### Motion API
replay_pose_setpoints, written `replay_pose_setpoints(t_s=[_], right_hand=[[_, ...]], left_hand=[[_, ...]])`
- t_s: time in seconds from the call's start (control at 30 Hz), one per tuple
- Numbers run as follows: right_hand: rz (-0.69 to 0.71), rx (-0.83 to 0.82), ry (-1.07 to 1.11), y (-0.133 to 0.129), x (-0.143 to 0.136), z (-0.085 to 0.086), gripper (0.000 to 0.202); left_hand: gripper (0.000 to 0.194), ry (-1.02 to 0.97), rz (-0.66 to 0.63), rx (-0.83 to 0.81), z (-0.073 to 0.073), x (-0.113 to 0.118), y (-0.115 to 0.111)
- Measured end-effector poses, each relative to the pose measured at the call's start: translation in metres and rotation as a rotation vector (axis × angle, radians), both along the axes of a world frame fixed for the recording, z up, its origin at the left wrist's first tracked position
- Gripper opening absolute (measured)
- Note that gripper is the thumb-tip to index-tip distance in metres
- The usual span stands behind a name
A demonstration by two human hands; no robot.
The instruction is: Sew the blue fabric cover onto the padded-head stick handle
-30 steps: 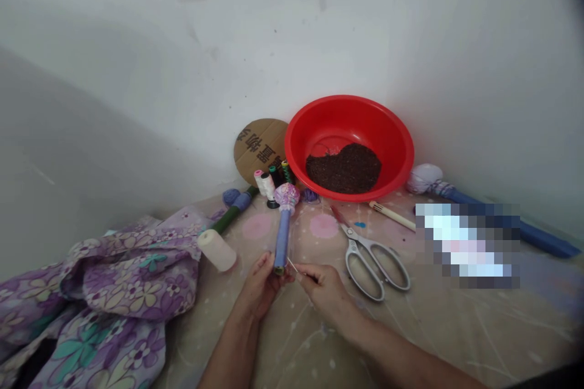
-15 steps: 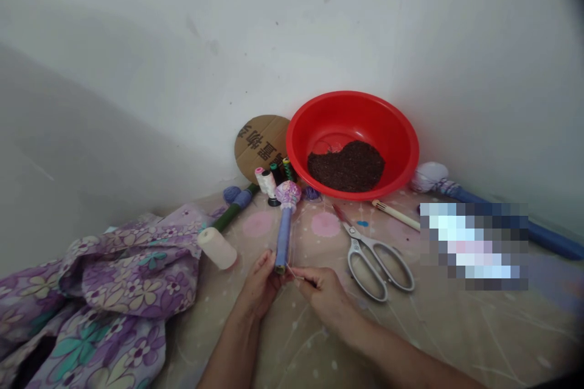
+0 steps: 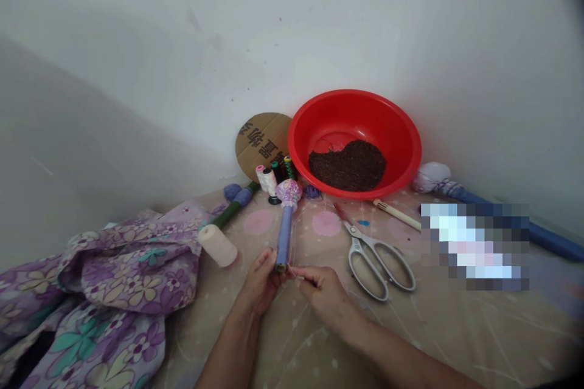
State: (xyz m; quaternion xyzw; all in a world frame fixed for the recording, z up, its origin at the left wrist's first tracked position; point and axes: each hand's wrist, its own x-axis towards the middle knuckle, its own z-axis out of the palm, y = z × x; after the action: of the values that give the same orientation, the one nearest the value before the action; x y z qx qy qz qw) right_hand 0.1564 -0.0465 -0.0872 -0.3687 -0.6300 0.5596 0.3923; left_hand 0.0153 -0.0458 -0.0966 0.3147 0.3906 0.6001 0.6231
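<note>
A stick wrapped in lilac fabric [image 3: 285, 234] lies pointing away from me, with a round floral-cloth head [image 3: 289, 191] at its far end. My left hand [image 3: 264, 279] is closed around its near end. Close beside that end, my right hand [image 3: 322, 292] pinches a thin pale thread [image 3: 292, 270] between thumb and fingers. The thread runs up against the stick's end; its exact path is too fine to follow. Silver-handled scissors [image 3: 365, 249] rest to the right of my right hand. A cone of white thread [image 3: 218, 245] lies on its side to the left.
Behind stands a red basin [image 3: 301, 158] holding dark grainy material [image 3: 349, 167]. Several small thread spools [image 3: 270, 181] and a cardboard disc [image 3: 258, 143] are by the wall. Crumpled floral cloth [image 3: 137, 267] covers the left. At right lies a blue-wrapped stick [image 3: 474, 199] with a white head.
Both hands stay nearly in place, the right still pinching the thread at the stick's near end. The view has shifted very slightly.
</note>
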Motion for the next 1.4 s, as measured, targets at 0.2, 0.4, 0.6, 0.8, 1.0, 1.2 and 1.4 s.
replay_pose_setpoints(t_s=[0.2, 0.4, 0.6, 0.8, 1.0, 1.2, 1.4], right_hand=[[-0.067, -0.080, -0.090, -0.002, -0.006, -0.005, 0.026], [-0.066, -0.086, -0.068, -0.001, -0.007, -0.005, 0.024], [-0.092, -0.098, -0.038, -0.001, -0.008, -0.004, 0.021], [-0.114, -0.104, -0.024, -0.001, -0.010, -0.009, 0.020], [-0.129, -0.146, 0.003, -0.002, -0.013, -0.016, 0.014], [-0.133, -0.165, 0.078, 0.000, -0.016, -0.017, 0.014], [-0.153, -0.196, 0.079, 0.002, -0.017, -0.013, 0.011]], left_hand=[[0.018, 0.019, -0.004, 0.002, -0.005, -0.002, 0.002], [0.019, 0.019, -0.006, 0.001, -0.005, -0.003, 0.003], [0.018, 0.012, -0.004, -0.007, -0.001, 0.000, 0.002], [0.017, 0.001, 0.013, -0.008, 0.000, 0.000, 0.002], [0.019, 0.043, 0.008, 0.003, -0.001, 0.000, 0.003], [0.022, 0.040, 0.002, -0.004, -0.001, 0.001, 0.002], [0.023, 0.020, -0.022, 0.005, -0.002, 0.002, 0.002]])
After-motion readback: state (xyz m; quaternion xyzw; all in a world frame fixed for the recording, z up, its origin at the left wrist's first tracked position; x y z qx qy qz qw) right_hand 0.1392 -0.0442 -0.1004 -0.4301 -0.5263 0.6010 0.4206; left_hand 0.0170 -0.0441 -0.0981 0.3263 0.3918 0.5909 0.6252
